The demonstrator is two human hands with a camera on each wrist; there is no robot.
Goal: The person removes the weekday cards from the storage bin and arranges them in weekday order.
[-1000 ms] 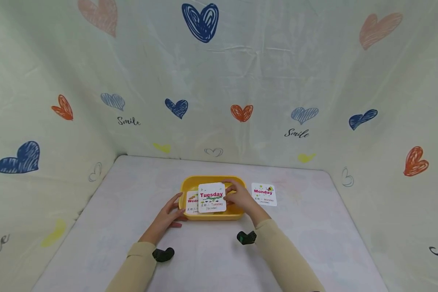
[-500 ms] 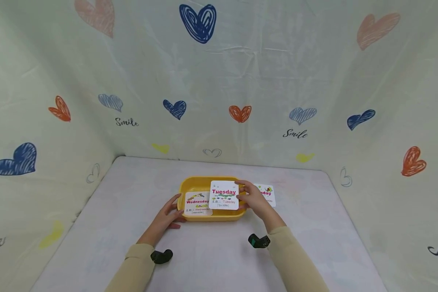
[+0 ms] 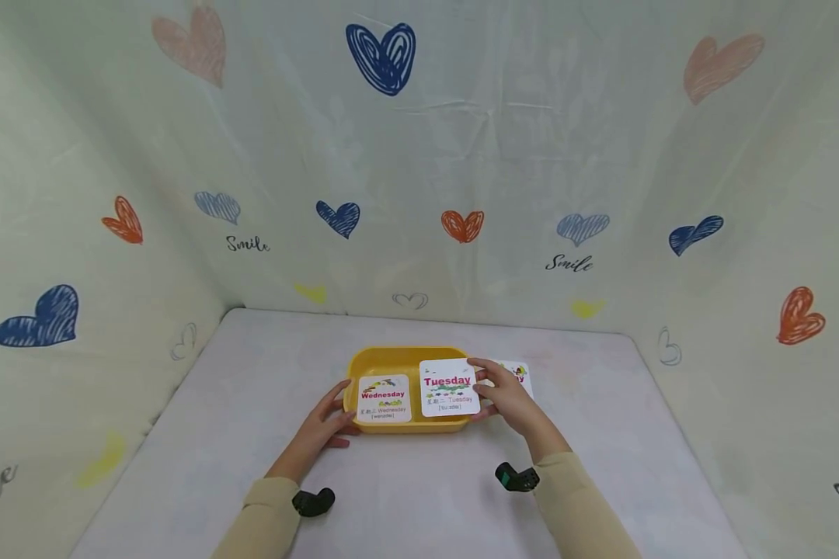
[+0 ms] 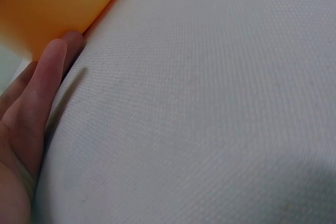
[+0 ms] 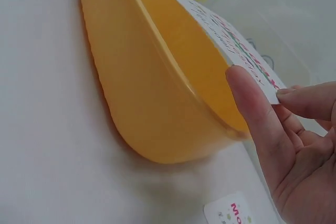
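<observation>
A yellow plastic tray (image 3: pixel 454 427) stands on the table, a white card reading Wednesday (image 3: pixel 383 398) lying in its left part. My left hand (image 3: pixel 322 423) rests against the tray's left end; in the left wrist view its fairly straight fingers (image 4: pixel 47 72) touch the outer wall. My right hand (image 3: pixel 506 400) pinches the right edge of a white card reading Tuesday (image 3: pixel 450 388), tilted above the tray's right part. In the right wrist view, the thumb and fingers meet at that card's corner, above the tray's rim.
To the right of the tray, a card reading Monday (image 3: pixel 520 374) lies on the white table (image 3: pixel 419 497), partly covered by the right hand. A pale curtain (image 3: pixel 517 155) printed with hearts surrounds the table at the back and sides.
The right hand has moved to the right with the Tuesday card, uncovering the Wednesday card. It now overlaps the Monday card. The left hand stays at the tray's left end.
</observation>
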